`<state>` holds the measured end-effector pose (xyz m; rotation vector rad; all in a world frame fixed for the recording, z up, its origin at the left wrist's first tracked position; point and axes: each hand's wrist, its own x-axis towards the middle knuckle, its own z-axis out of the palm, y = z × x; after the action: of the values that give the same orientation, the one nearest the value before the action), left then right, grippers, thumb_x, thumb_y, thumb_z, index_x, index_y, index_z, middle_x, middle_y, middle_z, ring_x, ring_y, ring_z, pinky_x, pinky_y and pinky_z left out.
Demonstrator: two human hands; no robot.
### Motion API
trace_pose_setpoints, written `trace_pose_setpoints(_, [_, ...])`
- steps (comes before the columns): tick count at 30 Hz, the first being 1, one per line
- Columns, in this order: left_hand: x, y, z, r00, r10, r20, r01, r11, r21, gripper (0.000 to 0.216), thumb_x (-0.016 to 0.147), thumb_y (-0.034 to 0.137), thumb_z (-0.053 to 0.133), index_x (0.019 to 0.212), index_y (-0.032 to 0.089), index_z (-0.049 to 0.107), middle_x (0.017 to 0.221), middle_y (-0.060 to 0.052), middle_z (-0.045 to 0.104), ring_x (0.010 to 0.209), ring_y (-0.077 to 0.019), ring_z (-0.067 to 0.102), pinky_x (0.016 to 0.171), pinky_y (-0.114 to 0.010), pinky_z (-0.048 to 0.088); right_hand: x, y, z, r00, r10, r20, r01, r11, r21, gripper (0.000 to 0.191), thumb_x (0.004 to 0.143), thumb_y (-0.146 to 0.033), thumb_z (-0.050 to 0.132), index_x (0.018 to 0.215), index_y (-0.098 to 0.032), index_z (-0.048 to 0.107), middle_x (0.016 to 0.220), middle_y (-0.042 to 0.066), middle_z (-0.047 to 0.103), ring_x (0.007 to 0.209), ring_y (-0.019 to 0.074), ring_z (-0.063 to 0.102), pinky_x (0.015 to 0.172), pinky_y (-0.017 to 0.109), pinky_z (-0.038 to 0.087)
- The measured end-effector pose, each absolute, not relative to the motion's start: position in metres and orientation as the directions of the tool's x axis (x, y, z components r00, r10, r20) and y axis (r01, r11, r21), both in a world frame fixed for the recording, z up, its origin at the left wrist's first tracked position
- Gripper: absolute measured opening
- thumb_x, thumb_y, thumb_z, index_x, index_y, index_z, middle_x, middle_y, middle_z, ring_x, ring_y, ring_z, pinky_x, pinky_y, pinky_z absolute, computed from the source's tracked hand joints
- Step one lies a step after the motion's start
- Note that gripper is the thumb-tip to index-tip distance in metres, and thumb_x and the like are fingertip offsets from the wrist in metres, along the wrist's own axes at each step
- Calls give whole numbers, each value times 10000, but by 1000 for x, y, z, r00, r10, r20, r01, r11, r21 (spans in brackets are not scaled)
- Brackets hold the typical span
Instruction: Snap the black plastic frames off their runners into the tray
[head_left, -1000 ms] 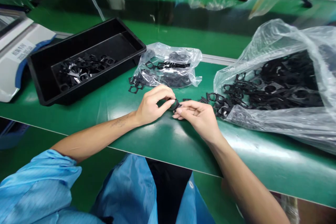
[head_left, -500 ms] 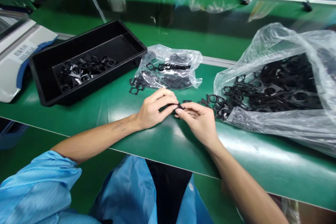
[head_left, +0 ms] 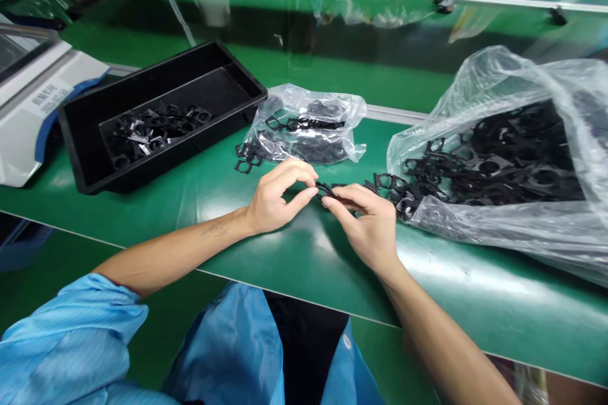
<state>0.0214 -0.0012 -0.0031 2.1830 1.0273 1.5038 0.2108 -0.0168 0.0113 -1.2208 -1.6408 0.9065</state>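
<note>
So what's the risk in this pinch?

Slippage, chiefly. A small black plastic frame (head_left: 325,189) sits in the air over the green workbench (head_left: 294,272), held at the tips of both hands. The left hand (head_left: 278,197) is narrowed to a pinch from 9 o'clock, and the right hand (head_left: 367,223) closes in from 4 o'clock, its fingertips (head_left: 329,201) against the piece. A thin part and uneven pressure could let it spring free and land among the loose frames (head_left: 392,188) just beyond, at 3 o'clock, where it would be hard to tell apart.

And the piece itself?

Matte black, thin, and partly hidden by the fingers; its finer shape is too small to read.

What surrounds it?

A large clear poly bag (head_left: 479,231) of similar frames lies at 2 o'clock, and a smaller clear bag (head_left: 349,139) sits at 12. A black plastic tray (head_left: 142,164) holding more frames rests at 10, with a white machine (head_left: 28,139) past it at 9. A blue sleeve (head_left: 61,329) shows at 7.
</note>
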Motion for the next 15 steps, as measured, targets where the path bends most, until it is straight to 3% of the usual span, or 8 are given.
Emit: trace_pose_setpoints(15, [23,1,-6,156,763,627,310,-641,702,90,915,258,656,879,178,639,834,-35,698,811,-155,650,793,-317,527,213,-15,15,-189,942,278,389,332,-860,124,870,-310,707,811,-213,757,787,40,728,676,169,649,654,293,568])
